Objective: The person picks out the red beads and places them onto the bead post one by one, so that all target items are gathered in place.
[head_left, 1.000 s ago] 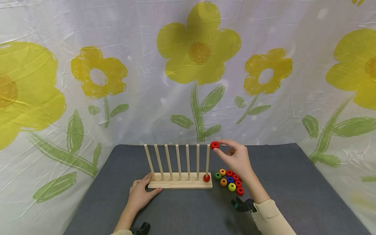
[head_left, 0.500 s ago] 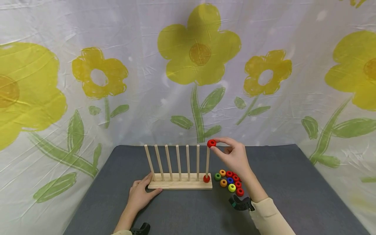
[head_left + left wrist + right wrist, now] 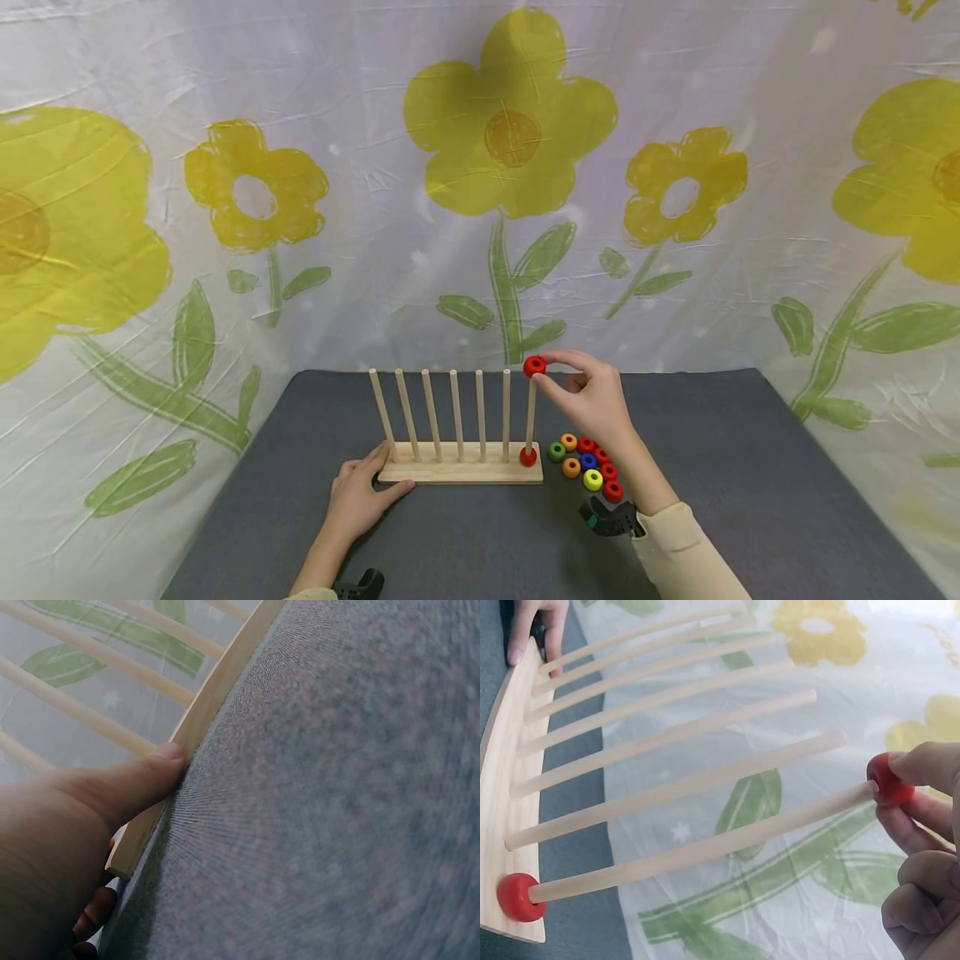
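A wooden peg rack point(image 3: 461, 475) with a row of upright dowels stands on the table. My left hand point(image 3: 358, 498) grips the left end of its base, thumb on the front edge, as the thumb point(image 3: 139, 784) in the left wrist view shows. Between thumb and fingers, my right hand point(image 3: 597, 402) pinches a red bead point(image 3: 535, 366) at the top of the rightmost dowel. In the right wrist view that dowel's tip meets the hole of the pinched bead point(image 3: 889, 780). Another red bead point(image 3: 528, 457) sits at the foot of the same dowel.
Right of the rack lies a loose cluster of beads, including a green bead point(image 3: 556, 451), a blue bead point(image 3: 588, 461), a yellow bead point(image 3: 592, 479) and several red and orange ones. A flower-printed curtain point(image 3: 360, 250) hangs behind the dark grey table point(image 3: 465, 542).
My right hand has carried the red bead a little left and slightly up, from beside the rightmost dowel to its top. The left hand and the rack have stayed put.
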{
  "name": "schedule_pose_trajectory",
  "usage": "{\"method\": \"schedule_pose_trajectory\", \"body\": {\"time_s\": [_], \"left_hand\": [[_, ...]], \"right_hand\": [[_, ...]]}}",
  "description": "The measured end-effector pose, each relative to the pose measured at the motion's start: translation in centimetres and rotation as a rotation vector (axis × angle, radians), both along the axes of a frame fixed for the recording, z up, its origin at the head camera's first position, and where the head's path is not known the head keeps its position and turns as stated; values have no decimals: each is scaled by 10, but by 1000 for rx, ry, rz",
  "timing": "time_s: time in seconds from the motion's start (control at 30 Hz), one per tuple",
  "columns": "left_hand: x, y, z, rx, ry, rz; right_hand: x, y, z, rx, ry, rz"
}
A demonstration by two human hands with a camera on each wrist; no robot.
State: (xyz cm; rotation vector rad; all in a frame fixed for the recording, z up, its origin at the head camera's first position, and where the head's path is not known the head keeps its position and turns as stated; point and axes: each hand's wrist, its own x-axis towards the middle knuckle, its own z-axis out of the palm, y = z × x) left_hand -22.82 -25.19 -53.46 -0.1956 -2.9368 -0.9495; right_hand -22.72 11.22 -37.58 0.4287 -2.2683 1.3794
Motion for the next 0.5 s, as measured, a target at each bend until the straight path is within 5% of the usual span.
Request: {"method": "schedule_pose_trajectory", "body": {"time_s": [0.5], "left_hand": [[-1, -1, -2, -9, 1, 2]], "right_hand": [[1, -1, -6, 47, -25, -19]]}}
